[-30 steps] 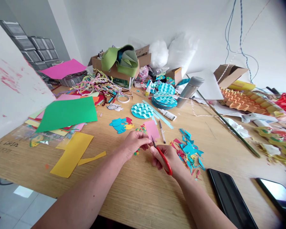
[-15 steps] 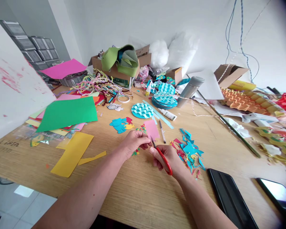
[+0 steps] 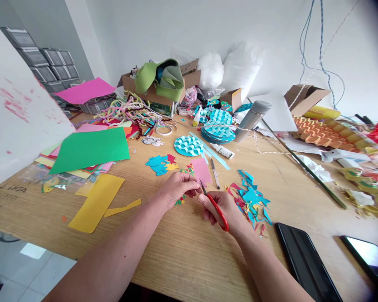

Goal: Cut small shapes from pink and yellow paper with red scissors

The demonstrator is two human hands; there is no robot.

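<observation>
- Some room on the table (image 3: pixel 176 260) separates its near edge from left hand (image 3: pixel 178 188) and right hand (image 3: pixel 229 208).
- Right fingers curl round red scissors (image 3: pixel 219 212); left fingertips press together, anything pinched too small to tell.
- Blades sit near those fingertips: a slip could nick them.
- Pink paper (image 3: pixel 202 170) lies just beyond, pen (image 3: pixel 214 173) beside it.

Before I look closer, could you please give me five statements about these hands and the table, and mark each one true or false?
1. The right hand holds the scissors in its grip. True.
2. The left hand is close to the tips of the scissors. True.
3. The pen is in the left hand. False: the pen lies on the table.
4. The green sheet lies on other papers. True.
5. The yellow strip lies right of both hands. False: the yellow strip lies to their left.
</observation>
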